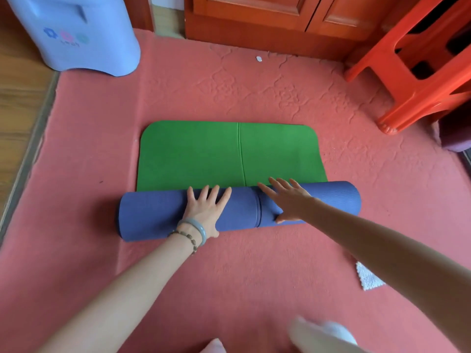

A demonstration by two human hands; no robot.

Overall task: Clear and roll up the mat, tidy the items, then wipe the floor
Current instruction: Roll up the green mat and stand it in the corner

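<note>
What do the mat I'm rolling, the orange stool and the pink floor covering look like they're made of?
Mat: probably soft foam, matte; the blue rolled side shows fine ribbing and dents by the right hand. Stool: moulded plastic, glossy, with bright highlights. Floor covering: seemingly fabric, matte, with embossed patterns and wrinkles; fibre unclear.
</note>
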